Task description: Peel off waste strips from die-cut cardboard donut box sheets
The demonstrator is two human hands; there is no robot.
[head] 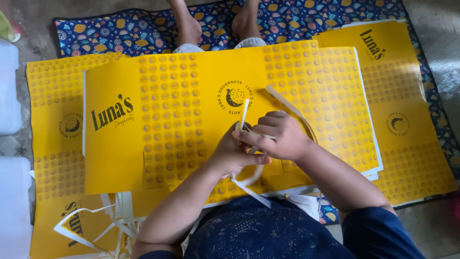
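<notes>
Left hand: we are closing our left hand [233,154] around a bundle of white paper strips [245,181], fingers curled tight, just below the centre of the view.
Right hand: we are pinching the same strips with our right hand [278,136], fingers bent over them and touching the left hand at its 2 o'clock side.
Strips: one end is sticking up towards 12 o'clock from between the hands; a loop is hanging down towards 6 o'clock.
Yellow sheet [191,120]: a large printed card sheet is lying flat under both hands, on top of more yellow sheets [412,134] spreading out to 3 and 9 o'clock.
Mat [143,29]: a dark patterned mat is lying under the sheets, showing at 12 o'clock.
Feet [189,26]: another person's bare feet are standing on the mat at 12 o'clock.
Offcuts [115,216]: loose white strips are lying at 8 o'clock.
</notes>
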